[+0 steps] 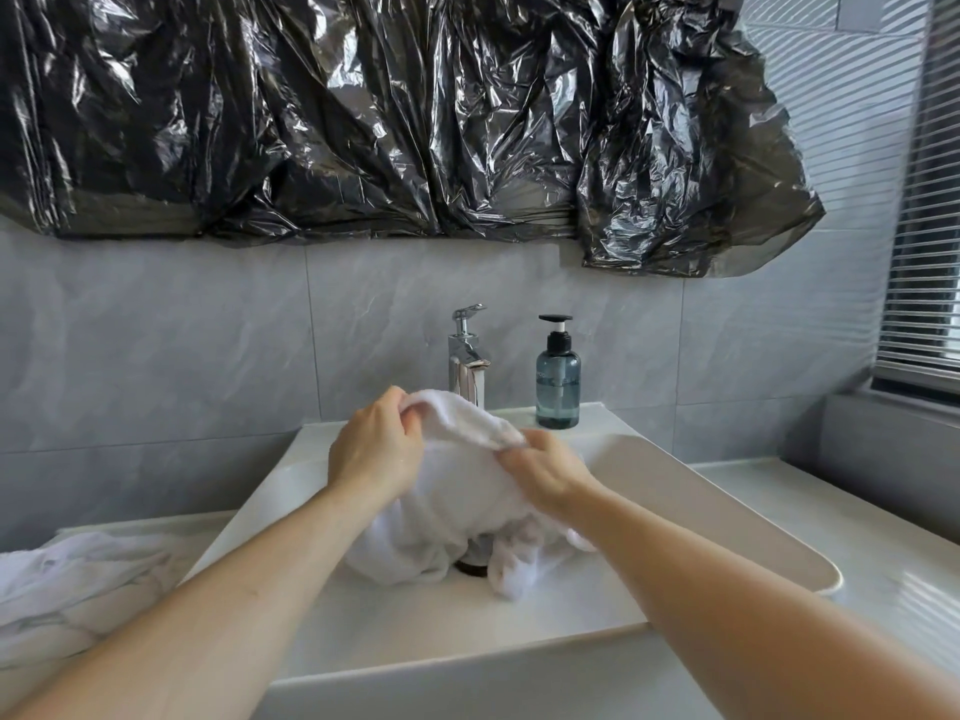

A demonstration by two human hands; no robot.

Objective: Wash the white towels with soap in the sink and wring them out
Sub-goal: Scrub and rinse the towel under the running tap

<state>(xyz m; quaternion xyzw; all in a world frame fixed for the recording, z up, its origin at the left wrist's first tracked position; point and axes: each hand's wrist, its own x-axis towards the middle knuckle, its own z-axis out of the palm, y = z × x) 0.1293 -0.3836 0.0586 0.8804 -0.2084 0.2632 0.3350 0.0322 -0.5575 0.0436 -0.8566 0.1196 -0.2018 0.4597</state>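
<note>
Two bare forearms reach in from the near edge, over the front rim of the sink (737,491), which fills the middle of the worktop (857,532). Behind it hangs crumpled black plastic (363,111), covering whatever is on the wall above the tiles, and a window blind (924,252) runs down the right side.

A towel (457,491) is held up over the basin, its lower folds sagging onto the sink floor and partly covering the drain (472,561). Holding it there keeps any drips inside the basin and puts the top edge just in front of the tap. More white cloth (67,584) lies heaped on the worktop's near left corner, probably other towels, washed or waiting; I cannot tell which.

The left hand (376,452) is closed on the towel's upper fold, thumb and fingers pinching it. The right hand (545,472) grips the same fold just beside it, fingers curled under. With both hands this close on one stretch of cloth, I judge this to be rubbing or gathering the fabric, a washing step and not yet wringing.

The tap (466,356) stands at the sink's back edge; no water is seen running. The soap bottle (558,376) sits upright at the back right corner of the sink ledge, within easy reach of the right hand.
</note>
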